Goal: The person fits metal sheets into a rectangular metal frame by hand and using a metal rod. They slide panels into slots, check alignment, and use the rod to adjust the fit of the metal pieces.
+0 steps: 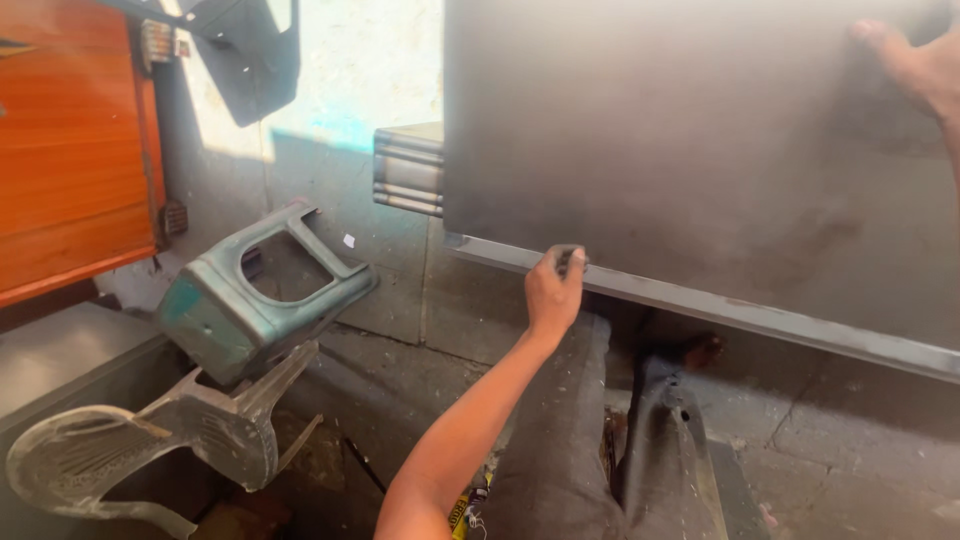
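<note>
Grey metal panel (700,150) stands tilted across the upper right, its lower frame edge (700,305) running above your legs (560,450). Your left hand (553,290) has its fingers (572,262) pinched on that edge. Your right hand (915,65) lies flat against the panel's top right, fingers spread. Tipped green plastic stool (255,300) and grey plastic chair (150,440) on the floor at left, well apart.

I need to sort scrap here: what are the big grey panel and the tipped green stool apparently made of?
The grey panel looks like sheet metal: flat, dull sheen, folded edge, gripped by the left hand. The green stool looks like moulded plastic, scuffed and dusty.
</note>
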Demonstrator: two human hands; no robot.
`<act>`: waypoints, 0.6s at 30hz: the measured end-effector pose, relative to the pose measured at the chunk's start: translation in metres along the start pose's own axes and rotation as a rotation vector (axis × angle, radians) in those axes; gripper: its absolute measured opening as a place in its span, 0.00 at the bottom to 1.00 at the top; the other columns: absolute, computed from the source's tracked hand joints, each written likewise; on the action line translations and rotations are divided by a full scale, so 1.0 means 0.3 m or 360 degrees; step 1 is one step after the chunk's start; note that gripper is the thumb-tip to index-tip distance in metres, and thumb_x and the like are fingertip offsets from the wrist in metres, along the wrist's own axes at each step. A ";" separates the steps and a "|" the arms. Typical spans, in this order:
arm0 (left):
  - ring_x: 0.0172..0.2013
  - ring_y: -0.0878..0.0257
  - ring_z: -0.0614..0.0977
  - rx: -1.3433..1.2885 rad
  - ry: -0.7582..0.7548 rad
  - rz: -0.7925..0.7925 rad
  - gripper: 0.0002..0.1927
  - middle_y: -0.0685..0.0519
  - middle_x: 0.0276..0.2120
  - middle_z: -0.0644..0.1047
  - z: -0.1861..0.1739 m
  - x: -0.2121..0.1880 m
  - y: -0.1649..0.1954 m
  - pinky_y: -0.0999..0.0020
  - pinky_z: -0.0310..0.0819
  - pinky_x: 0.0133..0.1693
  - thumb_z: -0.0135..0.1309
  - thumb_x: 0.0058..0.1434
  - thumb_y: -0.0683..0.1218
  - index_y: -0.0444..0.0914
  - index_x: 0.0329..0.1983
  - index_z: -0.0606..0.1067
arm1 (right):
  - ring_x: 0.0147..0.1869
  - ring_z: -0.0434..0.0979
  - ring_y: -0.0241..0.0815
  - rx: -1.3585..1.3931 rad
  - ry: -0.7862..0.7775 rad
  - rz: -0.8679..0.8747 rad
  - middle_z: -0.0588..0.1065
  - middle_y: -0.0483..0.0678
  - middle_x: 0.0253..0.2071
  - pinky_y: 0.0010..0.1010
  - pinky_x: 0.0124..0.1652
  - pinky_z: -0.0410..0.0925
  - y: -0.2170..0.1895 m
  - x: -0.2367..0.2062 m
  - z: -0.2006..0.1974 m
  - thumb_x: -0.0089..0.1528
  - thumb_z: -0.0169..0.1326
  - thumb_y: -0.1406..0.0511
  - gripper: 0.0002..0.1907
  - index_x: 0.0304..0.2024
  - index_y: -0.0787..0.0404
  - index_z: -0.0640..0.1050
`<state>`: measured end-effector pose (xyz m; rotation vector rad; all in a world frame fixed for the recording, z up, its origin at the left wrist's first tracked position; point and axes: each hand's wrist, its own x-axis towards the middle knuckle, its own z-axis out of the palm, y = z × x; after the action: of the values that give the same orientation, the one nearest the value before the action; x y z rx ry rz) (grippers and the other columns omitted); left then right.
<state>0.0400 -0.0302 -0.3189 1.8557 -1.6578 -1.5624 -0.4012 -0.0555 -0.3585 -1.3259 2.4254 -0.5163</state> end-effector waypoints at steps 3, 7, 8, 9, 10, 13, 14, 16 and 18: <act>0.46 0.52 0.83 0.0165 0.0160 0.0304 0.14 0.46 0.43 0.83 0.007 0.082 0.016 0.58 0.76 0.50 0.53 0.69 0.49 0.34 0.48 0.79 | 0.41 0.78 0.50 0.0415 -0.0390 0.0695 0.77 0.59 0.39 0.43 0.43 0.71 -0.018 0.013 0.090 0.67 0.58 0.40 0.37 0.48 0.70 0.79; 0.61 0.47 0.76 0.0359 0.0401 0.0694 0.15 0.46 0.59 0.77 0.071 0.220 -0.022 0.52 0.67 0.64 0.53 0.67 0.48 0.35 0.53 0.76 | 0.52 0.76 0.59 0.0257 -0.0365 0.0547 0.76 0.65 0.50 0.49 0.52 0.69 -0.019 -0.021 0.197 0.68 0.56 0.46 0.35 0.54 0.76 0.76; 0.64 0.45 0.73 0.0417 0.0484 0.0710 0.17 0.45 0.62 0.75 0.079 0.261 -0.038 0.50 0.65 0.66 0.53 0.67 0.48 0.36 0.55 0.75 | 0.56 0.73 0.60 0.0038 -0.0285 0.0321 0.74 0.66 0.53 0.49 0.56 0.67 -0.016 -0.039 0.215 0.68 0.57 0.48 0.35 0.57 0.76 0.74; 0.66 0.44 0.71 0.0472 0.0561 0.0732 0.18 0.44 0.64 0.73 0.075 0.311 -0.055 0.49 0.63 0.68 0.53 0.68 0.48 0.36 0.58 0.73 | 0.60 0.70 0.61 -0.0219 -0.0156 0.0042 0.71 0.67 0.57 0.50 0.59 0.65 -0.012 -0.061 0.229 0.68 0.58 0.50 0.34 0.60 0.76 0.73; 0.68 0.42 0.69 0.0523 0.0629 0.0755 0.20 0.43 0.67 0.71 0.071 0.360 -0.066 0.47 0.60 0.70 0.53 0.68 0.49 0.36 0.61 0.72 | 0.64 0.67 0.62 -0.0344 -0.0085 -0.0139 0.69 0.68 0.61 0.50 0.63 0.63 -0.011 -0.086 0.236 0.68 0.58 0.52 0.35 0.63 0.76 0.71; 0.72 0.38 0.63 0.0706 0.0831 0.0618 0.34 0.33 0.70 0.64 0.007 0.533 -0.078 0.45 0.54 0.73 0.53 0.70 0.56 0.29 0.70 0.62 | 0.77 0.58 0.66 -0.0358 -0.0012 -0.0340 0.63 0.71 0.72 0.51 0.74 0.57 0.005 -0.171 0.247 0.68 0.60 0.58 0.38 0.72 0.76 0.65; 0.71 0.36 0.61 0.0855 0.0804 0.0333 0.39 0.31 0.69 0.63 -0.017 0.588 -0.068 0.43 0.51 0.71 0.51 0.69 0.60 0.27 0.71 0.61 | 0.81 0.55 0.67 -0.0271 0.0001 -0.0326 0.61 0.72 0.75 0.52 0.78 0.55 0.018 -0.205 0.243 0.68 0.61 0.60 0.40 0.75 0.76 0.64; 0.72 0.36 0.59 0.0853 0.0838 0.0192 0.46 0.32 0.72 0.60 -0.058 0.683 -0.042 0.43 0.47 0.72 0.49 0.71 0.66 0.27 0.74 0.54 | 0.79 0.59 0.65 -0.0019 -0.0055 -0.0139 0.66 0.65 0.73 0.50 0.74 0.55 0.065 -0.291 0.221 0.64 0.62 0.61 0.32 0.68 0.67 0.70; 0.64 0.32 0.65 0.0747 0.0814 -0.0052 0.46 0.32 0.68 0.62 -0.060 0.742 -0.005 0.41 0.57 0.62 0.50 0.67 0.68 0.30 0.73 0.56 | 0.77 0.59 0.63 0.0032 -0.0032 -0.0032 0.66 0.58 0.72 0.49 0.72 0.54 0.151 -0.392 0.190 0.65 0.61 0.59 0.30 0.67 0.61 0.72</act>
<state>0.0125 -0.2190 -0.4350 2.2562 -1.8327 -0.6339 -0.3485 0.0583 -0.4166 -1.3420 2.3870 -0.5285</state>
